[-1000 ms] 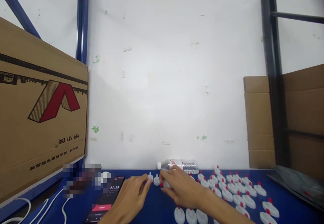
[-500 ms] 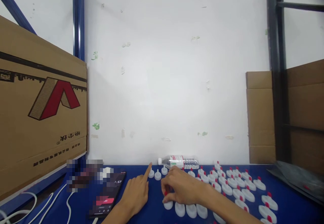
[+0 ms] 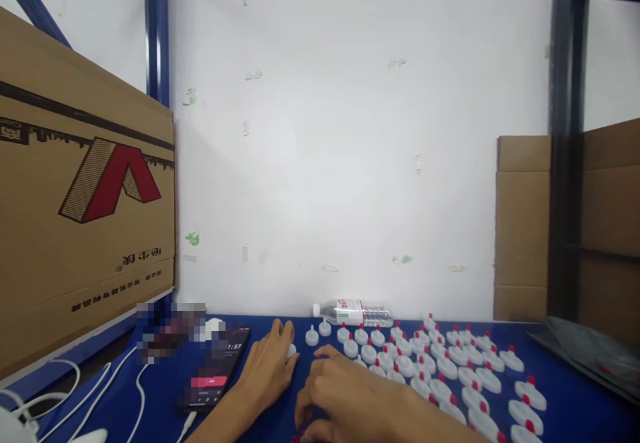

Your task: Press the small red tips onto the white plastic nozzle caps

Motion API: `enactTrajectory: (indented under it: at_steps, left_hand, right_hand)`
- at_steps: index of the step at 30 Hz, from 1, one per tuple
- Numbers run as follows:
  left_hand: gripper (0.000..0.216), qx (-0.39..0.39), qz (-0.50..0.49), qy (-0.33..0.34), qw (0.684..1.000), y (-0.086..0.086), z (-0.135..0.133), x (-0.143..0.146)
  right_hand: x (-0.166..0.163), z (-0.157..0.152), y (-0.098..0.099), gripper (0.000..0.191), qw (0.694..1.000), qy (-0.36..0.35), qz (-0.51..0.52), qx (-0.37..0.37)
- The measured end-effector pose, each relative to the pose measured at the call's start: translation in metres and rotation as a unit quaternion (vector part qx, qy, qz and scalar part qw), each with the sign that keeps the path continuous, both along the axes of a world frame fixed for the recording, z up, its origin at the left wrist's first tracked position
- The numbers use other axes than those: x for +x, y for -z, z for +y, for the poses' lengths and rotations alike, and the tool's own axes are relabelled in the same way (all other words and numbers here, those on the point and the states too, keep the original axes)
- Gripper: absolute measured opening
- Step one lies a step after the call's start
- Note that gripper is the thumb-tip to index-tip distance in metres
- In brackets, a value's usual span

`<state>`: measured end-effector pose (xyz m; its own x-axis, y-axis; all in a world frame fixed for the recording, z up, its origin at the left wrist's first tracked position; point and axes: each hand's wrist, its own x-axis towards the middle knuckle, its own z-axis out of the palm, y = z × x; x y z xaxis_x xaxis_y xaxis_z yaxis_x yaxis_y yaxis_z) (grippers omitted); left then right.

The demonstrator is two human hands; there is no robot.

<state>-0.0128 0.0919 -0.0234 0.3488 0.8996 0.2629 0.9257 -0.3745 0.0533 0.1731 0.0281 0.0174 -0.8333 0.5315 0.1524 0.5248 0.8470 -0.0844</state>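
Note:
My left hand (image 3: 267, 366) is closed around a white nozzle cap (image 3: 291, 349), only part of which shows between the fingers. Just right of it stand two more plain white nozzle caps (image 3: 312, 336), without red tips. My right hand (image 3: 345, 393) is low at the bottom edge of the view, its fingers curled downward. Small bits of red show under its fingertips, but what they grip is mostly hidden. Beyond and to the right of that hand, several white nozzle caps with red tips (image 3: 446, 365) stand in rough rows on the blue table (image 3: 280, 423).
A clear water bottle (image 3: 354, 312) lies on its side against the white wall. A phone (image 3: 217, 369) with a white cable is left of my left hand. A large cardboard box (image 3: 85, 183) stands at the left; a grey plastic bag (image 3: 590, 356) lies at the right edge.
My left hand went from an outstretched index finger beside a plain nozzle cap to closing on it. My right hand left a red-tipped cap and moved down, toward me. The view shifted slightly.

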Motion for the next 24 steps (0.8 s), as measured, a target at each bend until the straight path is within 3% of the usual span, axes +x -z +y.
enactTrajectory:
  at_steps: [14, 19, 24]
  left_hand:
    - [0.045, -0.023, -0.061, -0.001, 0.998, -0.006, -0.003, -0.001]
    - [0.056, -0.006, -0.078, 0.024, 0.997, -0.006, 0.0, -0.002]
    - [0.038, 0.03, -0.1, 0.044, 0.994, -0.012, -0.003, -0.002]
  right_hand:
    - [-0.01, 0.005, 0.019, 0.015, 1.0, -0.016, -0.016, 0.014]
    - [-0.009, -0.002, 0.008, 0.005, 0.998, -0.033, 0.048, -0.015]
    - [0.006, -0.001, -0.008, 0.011, 0.985, 0.055, 0.159, -0.047]
